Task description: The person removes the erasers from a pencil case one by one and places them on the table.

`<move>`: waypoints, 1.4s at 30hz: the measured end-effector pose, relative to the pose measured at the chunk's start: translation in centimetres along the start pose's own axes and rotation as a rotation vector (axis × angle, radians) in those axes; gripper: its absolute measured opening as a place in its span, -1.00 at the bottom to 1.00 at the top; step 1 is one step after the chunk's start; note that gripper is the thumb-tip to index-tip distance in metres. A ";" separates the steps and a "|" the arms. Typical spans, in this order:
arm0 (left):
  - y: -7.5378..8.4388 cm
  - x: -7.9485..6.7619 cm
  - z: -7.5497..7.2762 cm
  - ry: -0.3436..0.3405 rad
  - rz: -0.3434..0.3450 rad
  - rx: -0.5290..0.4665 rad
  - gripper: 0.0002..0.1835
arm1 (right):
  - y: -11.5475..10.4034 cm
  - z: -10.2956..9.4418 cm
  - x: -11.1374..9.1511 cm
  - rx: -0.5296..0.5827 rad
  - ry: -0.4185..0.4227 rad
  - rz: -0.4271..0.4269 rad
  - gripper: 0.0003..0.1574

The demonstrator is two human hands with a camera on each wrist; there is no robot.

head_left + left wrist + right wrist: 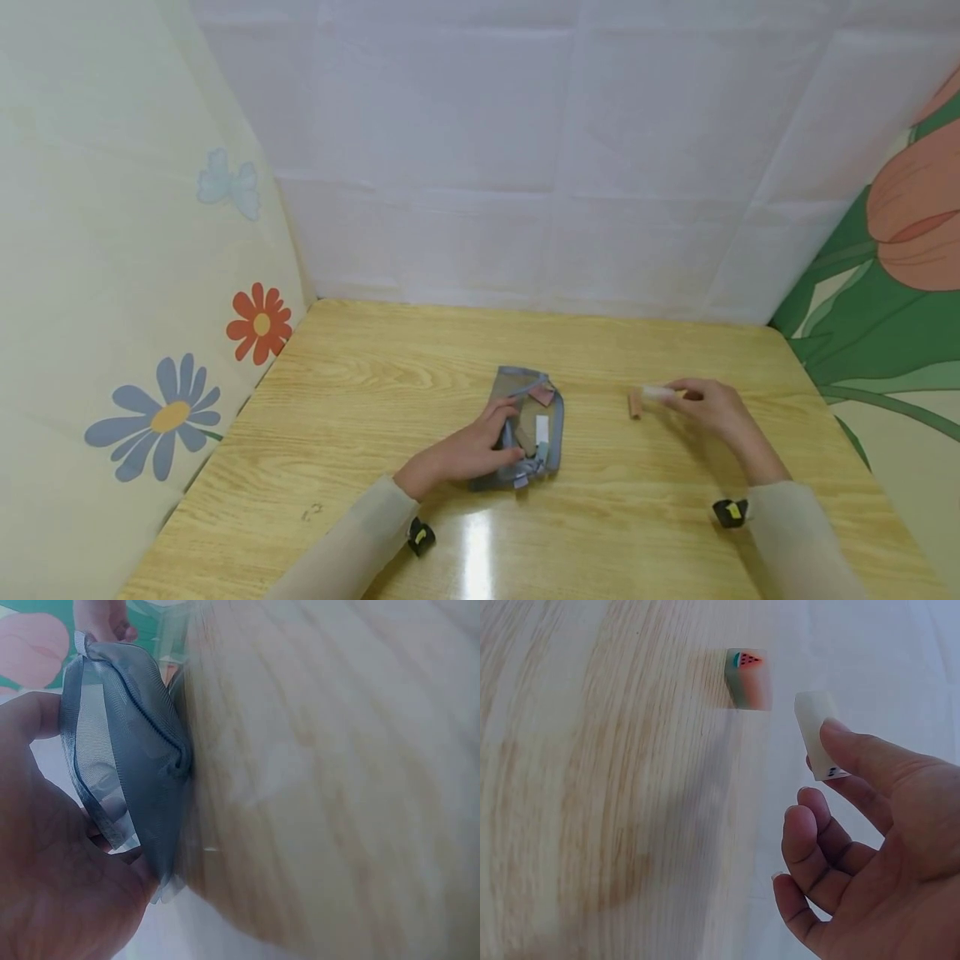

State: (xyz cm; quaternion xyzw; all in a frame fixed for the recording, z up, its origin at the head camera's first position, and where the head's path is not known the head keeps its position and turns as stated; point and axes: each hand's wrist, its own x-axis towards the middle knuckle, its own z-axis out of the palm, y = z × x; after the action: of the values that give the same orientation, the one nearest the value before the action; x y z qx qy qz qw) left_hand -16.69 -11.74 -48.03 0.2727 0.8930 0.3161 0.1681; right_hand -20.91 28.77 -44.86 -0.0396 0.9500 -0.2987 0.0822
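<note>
My left hand (468, 450) grips the near left side of a grey-blue mesh zip pouch (513, 380) lying on the table. In the left wrist view, thumb and fingers hold the edge of the pouch (142, 754) and spread its mouth. A white block (542, 428) and a reddish block (542, 394) show at the pouch. Off to the right, my right hand (708, 408) pinches a small white block (815, 739) with dark print at one end between thumb and forefinger. Close by it, a red and green block with a watermelon print (748, 681) is on the table.
The wooden table (360, 358) has a white cloth wall (450, 150) behind it. A flowered sheet (112, 250) hangs along the left side, and one with large tulips and leaves (915, 217) along the right. A bright reflection lies near the table's front.
</note>
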 end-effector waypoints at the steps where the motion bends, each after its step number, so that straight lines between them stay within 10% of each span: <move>1: 0.1 0.0 0.0 -0.002 -0.002 -0.002 -0.26 | 0.1 0.0 0.0 -0.002 0.002 -0.002 -0.33; 42: 0.4 -0.2 -0.1 -0.007 -0.018 0.000 -0.25 | 2.5 -0.2 0.3 0.013 -0.008 0.024 -0.34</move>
State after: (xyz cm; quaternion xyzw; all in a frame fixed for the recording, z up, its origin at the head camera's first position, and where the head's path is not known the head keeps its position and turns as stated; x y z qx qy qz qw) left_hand -16.45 -11.64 -47.71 0.2657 0.8948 0.3136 0.1742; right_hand -21.28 30.84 -46.18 -0.0291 0.9481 -0.3037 0.0898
